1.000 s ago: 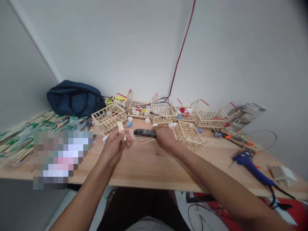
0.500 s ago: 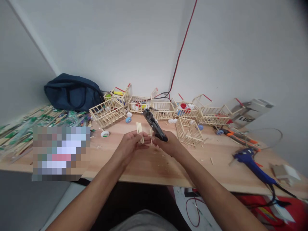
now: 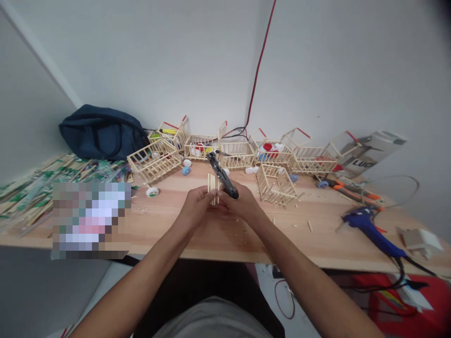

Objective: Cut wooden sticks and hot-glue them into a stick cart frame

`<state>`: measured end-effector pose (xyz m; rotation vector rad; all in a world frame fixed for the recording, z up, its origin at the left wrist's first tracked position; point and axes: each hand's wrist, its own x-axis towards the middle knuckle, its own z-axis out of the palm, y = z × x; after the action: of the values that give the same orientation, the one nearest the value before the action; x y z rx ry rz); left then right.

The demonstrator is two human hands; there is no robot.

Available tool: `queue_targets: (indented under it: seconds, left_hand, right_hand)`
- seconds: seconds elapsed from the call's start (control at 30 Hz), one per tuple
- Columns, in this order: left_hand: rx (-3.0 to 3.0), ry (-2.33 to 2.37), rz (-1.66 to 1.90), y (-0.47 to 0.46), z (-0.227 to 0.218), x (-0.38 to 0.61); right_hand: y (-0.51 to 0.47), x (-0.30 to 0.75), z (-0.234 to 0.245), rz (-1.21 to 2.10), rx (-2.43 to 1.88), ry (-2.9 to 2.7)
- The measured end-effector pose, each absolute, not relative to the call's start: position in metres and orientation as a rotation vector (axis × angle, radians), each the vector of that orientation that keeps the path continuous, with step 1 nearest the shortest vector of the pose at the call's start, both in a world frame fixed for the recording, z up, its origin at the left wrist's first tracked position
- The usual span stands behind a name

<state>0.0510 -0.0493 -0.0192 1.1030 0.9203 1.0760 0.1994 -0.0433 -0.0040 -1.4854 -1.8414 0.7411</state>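
Note:
My left hand (image 3: 195, 203) is closed on a small bunch of short wooden sticks (image 3: 211, 183), held upright between thumb and fingers. Against its fingertips is my right hand (image 3: 243, 202), closed around dark metal pliers (image 3: 225, 180) whose head points up and to the left. A stick stands by the right thumb, close beside the bunch. The fingers hide the lower ends of the sticks. Just to the right lies a small open frame of sticks (image 3: 278, 187). Behind the hands is a row of stick-built carts (image 3: 236, 159) with red handles.
On the wooden table (image 3: 218, 244) lie a blue glue gun (image 3: 375, 232) and orange-handled pliers (image 3: 355, 191) at the right. A dark blue bag (image 3: 104, 134) and a heap of wrapped sticks (image 3: 42, 185) occupy the left. Bottle caps, including a white cap (image 3: 152, 192), and stick scraps are scattered about.
My hands have come together. The left hand's bunch of sticks has moved right, close against the stick by my right thumb. The pliers remain in my right hand.

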Motion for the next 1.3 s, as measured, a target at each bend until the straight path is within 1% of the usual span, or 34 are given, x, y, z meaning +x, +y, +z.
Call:
queue_targets:
  seconds: [0.1,0.27,0.43,0.63,0.87,1.3]
  left_hand:
    - [1.03,0.824,0.991,-0.047,-0.023,0.048]
    - [1.007,0.775,0.968,-0.046,-0.025,0.043]
    - [1.048,0.779,0.958,-0.052,-0.018,0.045]
    - [0.986,0.796,0.83,-0.057,-0.011,0.047]
    - [1.011,0.825,0.819,-0.058,-0.007,0.047]
    - [1.072,0.881,0.806,-0.062,0.004,0.048]
  right_hand:
    - [-0.041,0.202,-0.01,0.781,-1.437,-1.831]
    - [-0.042,0.207,-0.009,0.873,-1.356,-1.84]
    - [-0.043,0.211,-0.004,0.758,-1.34,-1.684]
    - [-0.047,0.206,-0.008,0.902,-1.293,-1.508]
    - [-0.05,0.201,-0.011,0.914,-1.234,-1.472]
    - [-0.05,0.205,-0.012,1.042,-1.171,-1.466]
